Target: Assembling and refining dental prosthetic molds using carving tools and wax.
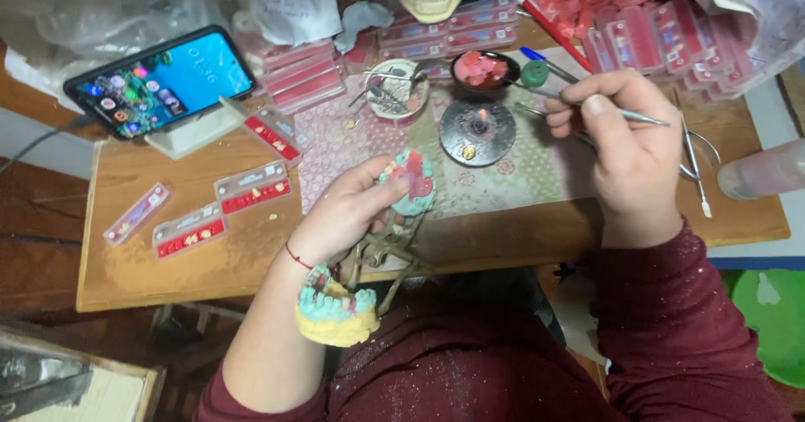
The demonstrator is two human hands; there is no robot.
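Observation:
My left hand [352,208] grips a dental model [409,182], a teal plaster arch with pink wax and small teeth, fixed on a metal articulator frame [387,254]. The frame's other half, a yellow and teal cast [337,315], hangs low near my forearm. A thin metal wax tool [570,100] is pinched in my right hand [625,141], its tip reaching toward a small burner [477,131] with a lit flame. Behind the burner sits a black dish of pink wax [485,69].
A phone [159,80] leans on a white stand at back left. Clear strips of artificial teeth [189,231] lie on the wooden table [126,279]. Pink tooth-card boxes [646,36] pile up at the back. A dish of tools [394,93] and more instruments [693,158] lie nearby.

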